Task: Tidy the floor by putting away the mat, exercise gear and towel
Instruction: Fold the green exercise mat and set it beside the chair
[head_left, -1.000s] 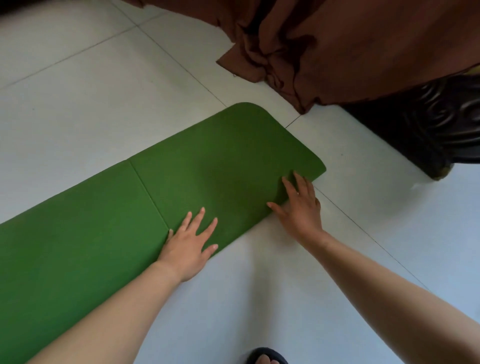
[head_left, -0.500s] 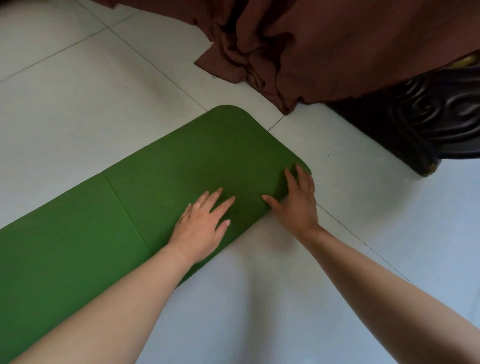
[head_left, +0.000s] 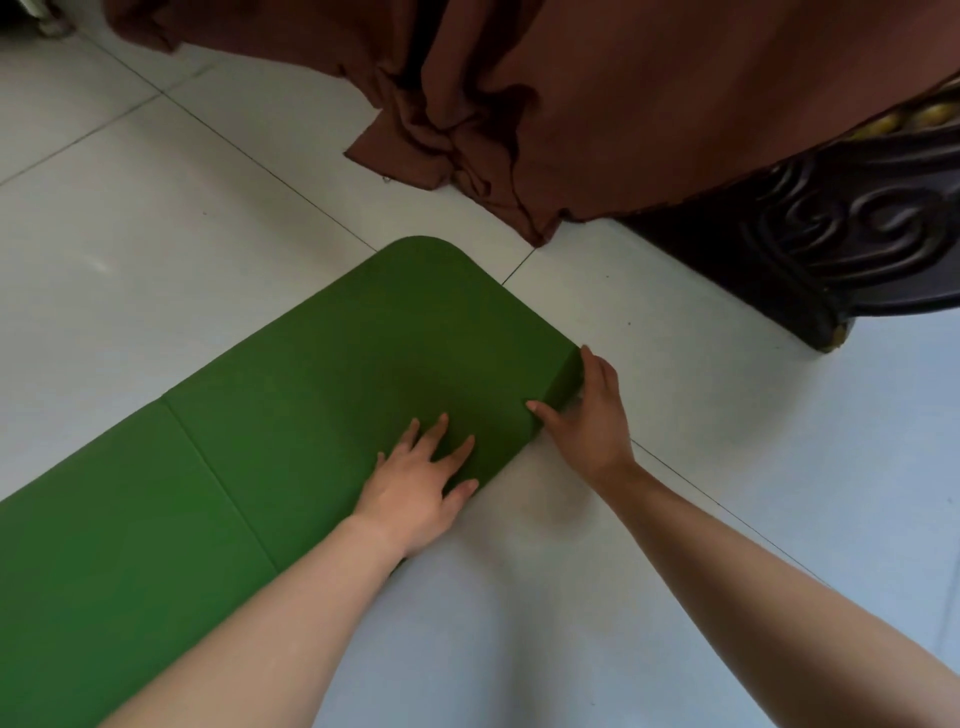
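A green exercise mat (head_left: 337, 374) lies flat on the white tile floor, running from the lower left to a rounded end at centre. A crease crosses it at the left. My left hand (head_left: 415, 488) rests flat on the mat near its front edge, fingers spread. My right hand (head_left: 592, 415) holds the mat's near right corner, thumb on top and fingers along the end edge. That corner is raised a little off the floor. No exercise gear or towel is in view.
A brown cloth (head_left: 571, 104) hangs down from the top and bunches on the floor just beyond the mat's end. Dark carved wooden furniture (head_left: 841, 234) stands at the right. Bare tile floor (head_left: 156, 234) extends to the left and lies in front of the mat.
My left hand has slid along the mat toward its end. My right hand has taken the corner and turned its edge up from the floor.
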